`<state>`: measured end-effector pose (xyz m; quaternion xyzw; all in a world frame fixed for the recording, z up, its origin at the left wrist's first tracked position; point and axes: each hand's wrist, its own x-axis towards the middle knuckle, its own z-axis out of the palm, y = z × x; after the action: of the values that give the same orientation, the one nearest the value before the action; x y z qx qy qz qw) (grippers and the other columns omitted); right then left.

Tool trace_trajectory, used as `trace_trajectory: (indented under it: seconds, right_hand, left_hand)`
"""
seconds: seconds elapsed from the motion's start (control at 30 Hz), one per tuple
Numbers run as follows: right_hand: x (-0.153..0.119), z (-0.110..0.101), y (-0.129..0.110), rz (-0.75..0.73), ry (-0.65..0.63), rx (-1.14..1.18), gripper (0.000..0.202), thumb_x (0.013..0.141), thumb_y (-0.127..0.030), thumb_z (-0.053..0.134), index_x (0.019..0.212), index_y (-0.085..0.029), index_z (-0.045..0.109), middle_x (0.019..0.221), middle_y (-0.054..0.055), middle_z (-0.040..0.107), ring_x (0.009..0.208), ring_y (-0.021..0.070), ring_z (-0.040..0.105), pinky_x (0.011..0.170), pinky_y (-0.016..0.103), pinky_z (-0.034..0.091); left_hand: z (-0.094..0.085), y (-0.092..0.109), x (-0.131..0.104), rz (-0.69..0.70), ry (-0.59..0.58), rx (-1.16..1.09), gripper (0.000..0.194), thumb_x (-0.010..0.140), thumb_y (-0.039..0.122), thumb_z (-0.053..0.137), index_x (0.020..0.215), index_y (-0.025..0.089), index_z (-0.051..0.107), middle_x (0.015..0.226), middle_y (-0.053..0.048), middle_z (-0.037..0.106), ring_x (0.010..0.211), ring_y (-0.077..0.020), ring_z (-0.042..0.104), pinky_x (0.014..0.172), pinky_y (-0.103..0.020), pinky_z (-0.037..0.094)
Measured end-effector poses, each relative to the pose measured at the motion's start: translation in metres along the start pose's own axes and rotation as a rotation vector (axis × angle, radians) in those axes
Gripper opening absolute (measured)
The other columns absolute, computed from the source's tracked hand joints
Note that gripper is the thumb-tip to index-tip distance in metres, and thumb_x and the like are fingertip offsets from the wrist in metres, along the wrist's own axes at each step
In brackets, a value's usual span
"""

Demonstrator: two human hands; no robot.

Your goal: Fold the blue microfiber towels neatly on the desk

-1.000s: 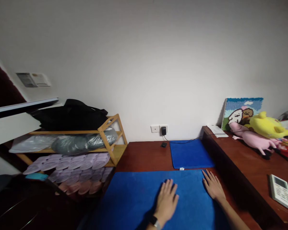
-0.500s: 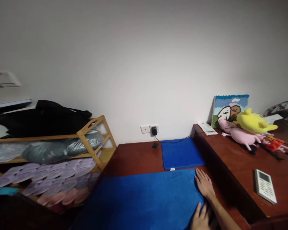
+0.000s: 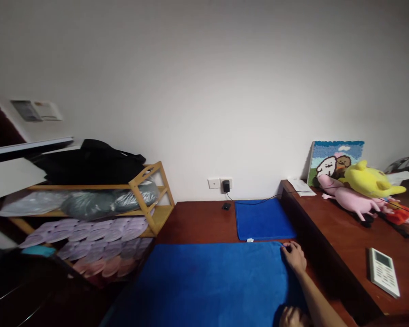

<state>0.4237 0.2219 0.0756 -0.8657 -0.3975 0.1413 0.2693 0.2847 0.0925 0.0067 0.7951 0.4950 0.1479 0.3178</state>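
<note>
Since a moment ago we have curled our right hand [image 3: 295, 256], which lay flat on the large blue mat [image 3: 211, 284], so that its fingers now pinch the mat's far right corner; our left hand [image 3: 291, 317], flat mid-mat a second earlier, has dropped to the bottom edge of view, where only its knuckles show against the mat's near right edge and we cannot tell whether it grips anything. We see the large mat spread on the dark red wooden floor [image 3: 197, 222], its far edge just short of a smaller blue mat [image 3: 264, 219] lying near the wall socket [image 3: 220, 183] with a black plug in it. To our left stands a bamboo shoe rack [image 3: 153, 200]: its top shelf bears a black bag [image 3: 88, 161], the middle shelf holds grey bundles in clear plastic [image 3: 88, 202], and the lower shelves are packed with rows of pale lilac slippers [image 3: 88, 234], with pinkish ones beneath. To our right, a raised wooden ledge [image 3: 344, 240] carries a white remote control [image 3: 383, 271], a pink plush toy [image 3: 349, 200], a yellow plush toy [image 3: 370, 179] and a latch-hook picture [image 3: 337, 156] propped against the wall.
</note>
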Motion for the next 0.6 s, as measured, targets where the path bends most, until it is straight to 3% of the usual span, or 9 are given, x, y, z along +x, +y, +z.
trace_trajectory:
  seconds: [0.13,0.27,0.47,0.53,0.6]
  right_hand:
    - [0.009,-0.022,-0.004,-0.039,-0.101,0.073,0.033,0.082,-0.046,0.053,0.095,-0.025,0.075,0.111,0.008,0.076,0.104,0.0275,0.071,0.086,0.035,0.056]
    - [0.003,-0.027,-0.026,-0.091,-0.147,0.108,0.031,0.082,-0.046,0.053,0.088,-0.023,0.072,0.09,0.008,0.078,0.088,0.028,0.074,0.077,0.034,0.056]
    - [-0.02,0.009,-0.103,-0.147,-0.23,0.09,0.036,0.09,-0.043,0.046,0.102,-0.02,0.071,0.074,0.005,0.074,0.074,0.0235,0.073,0.067,0.03,0.054]
    - [-0.03,0.023,-0.128,-0.164,-0.265,0.068,0.034,0.092,-0.041,0.047,0.1,-0.02,0.072,0.072,0.004,0.074,0.074,0.0224,0.073,0.068,0.028,0.053]
    - [-0.041,0.036,-0.15,-0.189,-0.293,0.041,0.033,0.093,-0.04,0.048,0.099,-0.019,0.073,0.076,0.004,0.075,0.078,0.022,0.073,0.073,0.029,0.054]
  left_hand:
    - [-0.053,-0.009,-0.023,-0.013,-0.025,-0.037,0.024,0.07,0.016,0.064,0.085,0.034,0.071,0.098,-0.009,0.077,0.102,-0.0331,0.069,0.085,-0.046,0.055]
    - [-0.122,-0.024,-0.051,-0.03,0.099,-0.168,0.024,0.068,0.019,0.064,0.089,0.031,0.066,0.09,-0.003,0.075,0.09,-0.025,0.069,0.082,-0.037,0.052]
    - [-0.23,-0.056,-0.086,-0.116,0.198,-0.395,0.01,0.071,0.019,0.065,0.08,0.024,0.062,0.077,0.0,0.071,0.078,-0.0181,0.065,0.073,-0.028,0.05]
    - [-0.253,-0.072,-0.099,-0.1,0.25,-0.464,0.009,0.073,0.02,0.065,0.08,0.023,0.061,0.076,0.001,0.069,0.077,-0.0164,0.064,0.073,-0.027,0.049]
    - [-0.266,-0.089,-0.112,-0.101,0.273,-0.504,0.008,0.075,0.022,0.066,0.08,0.023,0.06,0.075,0.003,0.067,0.075,-0.0154,0.062,0.072,-0.026,0.048]
